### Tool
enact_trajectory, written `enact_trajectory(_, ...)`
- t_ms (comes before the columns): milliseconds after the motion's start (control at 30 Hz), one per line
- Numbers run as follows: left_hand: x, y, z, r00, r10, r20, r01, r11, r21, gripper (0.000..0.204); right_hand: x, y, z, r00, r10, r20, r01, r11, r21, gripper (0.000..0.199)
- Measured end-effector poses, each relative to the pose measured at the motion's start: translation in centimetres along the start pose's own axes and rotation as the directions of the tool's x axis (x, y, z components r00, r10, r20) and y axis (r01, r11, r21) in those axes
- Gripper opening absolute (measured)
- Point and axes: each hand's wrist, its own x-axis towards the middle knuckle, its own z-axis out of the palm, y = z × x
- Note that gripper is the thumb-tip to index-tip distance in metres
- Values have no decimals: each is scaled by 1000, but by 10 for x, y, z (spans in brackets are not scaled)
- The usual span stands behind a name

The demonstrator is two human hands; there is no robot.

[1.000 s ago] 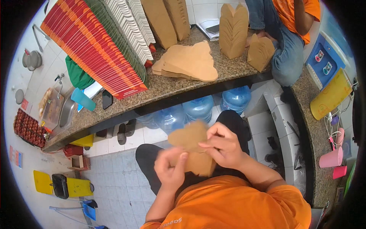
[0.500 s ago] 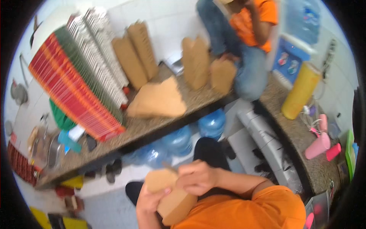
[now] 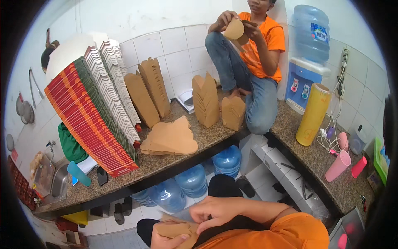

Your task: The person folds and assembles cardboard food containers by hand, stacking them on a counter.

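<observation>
Low in the head view, my left hand (image 3: 169,237) is closed round a brown cardboard box piece (image 3: 179,229), its thumb pressed on the front. One thin flap of the piece is smeared by motion, and its lower part runs out of the picture. My right hand (image 3: 215,211) is just beside it, fingers bent and thumb apart from them; nothing shows between them. Ahead on the granite counter (image 3: 215,135) lies a pile of flat brown cardboard sheets (image 3: 171,137). Nested brown boxes stand upright behind it, among them a tall stack (image 3: 205,101) and a shorter stack (image 3: 233,113).
Tall red and green printed box stacks (image 3: 93,120) lean at the left. A person in an orange shirt (image 3: 265,45) sits on the counter, handling a brown piece. A yellow roll (image 3: 314,114) and pink cups (image 3: 338,166) stand right. Blue water bottles (image 3: 190,180) are under the counter.
My view has tilted up, so the counter sits lower in the picture. My right hand has come apart from the cardboard piece, which has dropped lower in view with my left hand.
</observation>
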Motion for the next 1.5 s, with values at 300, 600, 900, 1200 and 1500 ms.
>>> enact_trajectory(300, 15, 0, 5, 1000, -22, -22, 24, 992, 126, 30, -4, 31, 23, 994, -46, -95, 29, 985, -170, 48)
enact_trajectory(600, -3, -22, -21, 968, -35, -250, 76, 985, 154, 44, -4, 27, -3, 814, -34, -580, -295, 836, -463, 26)
enact_trajectory(900, 6, -51, 9, 947, 136, -292, -114, 989, 93, 45, 15, 77, 45, 879, -277, -389, -19, 793, -609, 47)
enact_trajectory(1200, -2, -33, 15, 879, 281, -386, -100, 899, 427, 20, 15, 62, 57, 725, -402, -559, 108, 868, -485, 21)
enact_trajectory(1500, 2, -71, 4, 739, 673, 35, -446, 449, 774, 54, 19, 72, 80, 805, 357, -474, 189, 603, 775, 10)
